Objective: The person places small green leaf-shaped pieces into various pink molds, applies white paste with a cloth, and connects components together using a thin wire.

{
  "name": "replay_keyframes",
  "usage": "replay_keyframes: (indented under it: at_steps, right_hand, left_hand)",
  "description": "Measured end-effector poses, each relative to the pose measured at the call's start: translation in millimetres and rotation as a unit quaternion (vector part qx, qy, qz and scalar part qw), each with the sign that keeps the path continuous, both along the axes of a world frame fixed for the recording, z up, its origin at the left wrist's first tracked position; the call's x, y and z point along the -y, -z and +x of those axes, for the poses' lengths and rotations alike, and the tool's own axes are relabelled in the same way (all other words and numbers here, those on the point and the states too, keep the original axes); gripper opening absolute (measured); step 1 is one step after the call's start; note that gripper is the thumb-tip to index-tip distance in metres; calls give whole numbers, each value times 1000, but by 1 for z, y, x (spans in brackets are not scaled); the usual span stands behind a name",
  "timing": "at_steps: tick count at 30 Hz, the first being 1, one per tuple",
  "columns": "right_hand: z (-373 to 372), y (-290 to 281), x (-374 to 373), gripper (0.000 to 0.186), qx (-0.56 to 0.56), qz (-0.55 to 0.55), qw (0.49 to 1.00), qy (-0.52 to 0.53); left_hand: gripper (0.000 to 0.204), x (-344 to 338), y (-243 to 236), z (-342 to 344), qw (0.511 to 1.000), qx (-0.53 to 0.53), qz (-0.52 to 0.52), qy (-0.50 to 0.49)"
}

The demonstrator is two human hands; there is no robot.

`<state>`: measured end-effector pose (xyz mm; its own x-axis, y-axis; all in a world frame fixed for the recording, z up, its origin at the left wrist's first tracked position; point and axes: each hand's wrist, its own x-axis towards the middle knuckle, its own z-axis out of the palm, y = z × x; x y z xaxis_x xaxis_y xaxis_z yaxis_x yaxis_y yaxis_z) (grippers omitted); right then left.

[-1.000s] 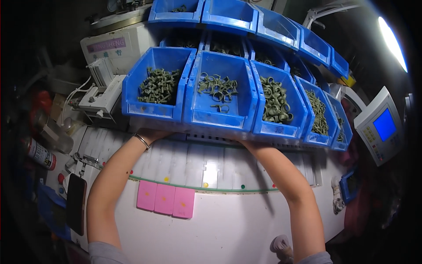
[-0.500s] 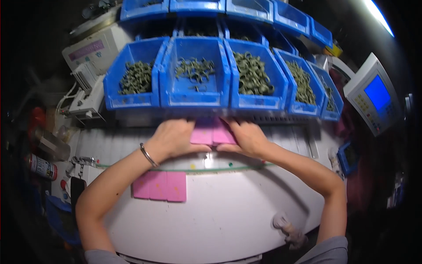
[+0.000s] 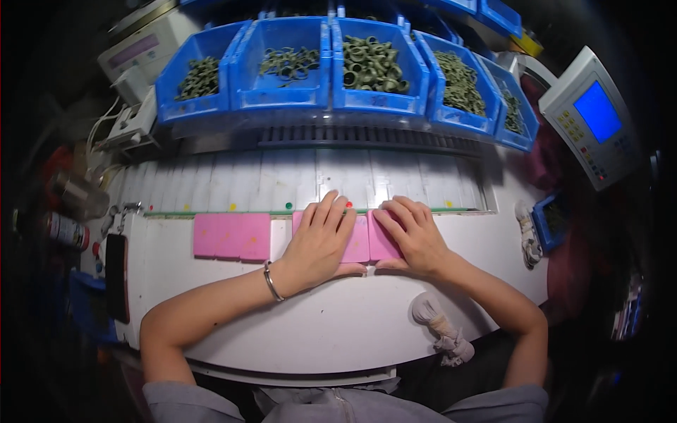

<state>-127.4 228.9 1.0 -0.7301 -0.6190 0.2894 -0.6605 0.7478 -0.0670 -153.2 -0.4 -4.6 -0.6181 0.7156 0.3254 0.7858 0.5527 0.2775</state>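
Two flat pink rectangular blocks lie side by side on the white worktop. My left hand point(image 3: 316, 247) bears on the left block point(image 3: 360, 243), its fingers stretched over the top and its thumb along the near edge. My right hand point(image 3: 417, 241) grips the right block point(image 3: 379, 240) the same way, fingers over it and thumb at the front. The blocks nearly touch, with a thin seam between them; my hands cover much of both. To the left, several similar pink blocks point(image 3: 231, 236) sit in a row along the green edge strip.
Blue bins point(image 3: 381, 101) with small green ring-shaped pieces line the back, above a pale slatted surface point(image 3: 247, 180). A display unit with a blue screen point(image 3: 596, 113) stands right. A phone point(image 3: 117, 278) lies left; a bundled whitish cloth point(image 3: 441, 328) lies near the front right.
Both hands have come back toward me with the pink blocks, from below the bins to the worktop near the green strip. The view has also tilted down, so everything sits higher.
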Motion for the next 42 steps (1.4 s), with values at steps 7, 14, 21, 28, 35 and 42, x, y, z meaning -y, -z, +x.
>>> replay_keyframes:
  at_steps: [7,14,21,28,35,42]
  right_hand:
    - [-8,1,4,82,40,8,999,-12]
    - [1,-6,13,74,73,-14,997,-4]
    - [60,-58,82,78,148,-241,957,-66]
    - [97,-62,102,59,51,-282,957,-56]
    - [128,-41,103,54,-80,-305,943,102]
    - [164,-46,101,30,-11,-321,947,-20]
  left_hand:
    - [80,38,-14,11,965,-27,-34,-259]
    - [54,66,-2,53,942,-32,-123,-310]
    - [48,55,-38,89,835,340,352,-250]
    - [44,22,-63,118,617,643,447,-74]
    - [51,1,-59,131,472,707,514,-115]
    - [64,-4,-39,118,381,698,580,-179]
